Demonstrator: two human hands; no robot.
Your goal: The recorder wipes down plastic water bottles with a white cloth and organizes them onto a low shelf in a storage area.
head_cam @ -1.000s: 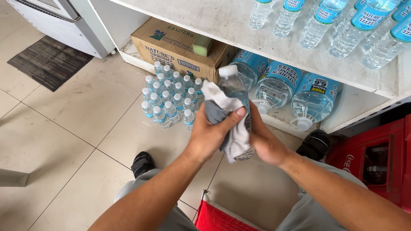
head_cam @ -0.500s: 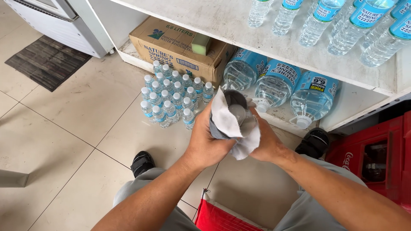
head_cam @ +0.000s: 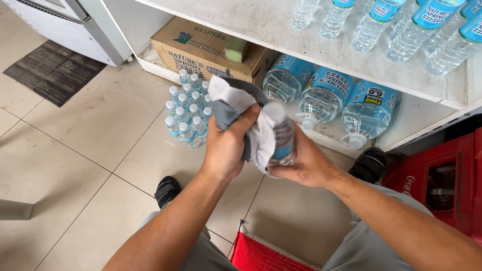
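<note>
The white shelf unit (head_cam: 281, 25) fills the upper right, its top board carrying a row of upright clear water bottles with blue labels (head_cam: 396, 25). Under it, on the low board, lie three large clear water jugs with blue labels (head_cam: 324, 100) on their sides, caps pointing outward, beside a brown cardboard box (head_cam: 201, 50) with a small green block (head_cam: 236, 48) on top. On the pale tiled floor (head_cam: 75, 130) in front of the box stands a shrink-wrapped pack of small bottles with light caps (head_cam: 188, 113). A red plastic crate (head_cam: 442, 185) sits at the right edge, and another red thing (head_cam: 261, 256), only partly in view, lies between the person's knees.

The work in hand is, by my reading, the wiping of a bottle. The small clear plastic water bottle with a blue label (head_cam: 282, 143) is held out in the air before the shelf, above the floor, roughly upright. The right hand (head_cam: 306, 163) is closed around its lower part from beneath. The left hand (head_cam: 228, 145) is clenched on a grey and white cloth (head_cam: 241, 108), pressing it against the bottle's side and top; the cap is hidden under the cloth.

The next move probably calls for turning the bottle in the right hand's grip while the cloth slides around it, with a firm hold so that the smooth plastic does not slip.

The bottle looks full and clear, its label intact; whether it is wet or dusty I cannot tell.
</note>
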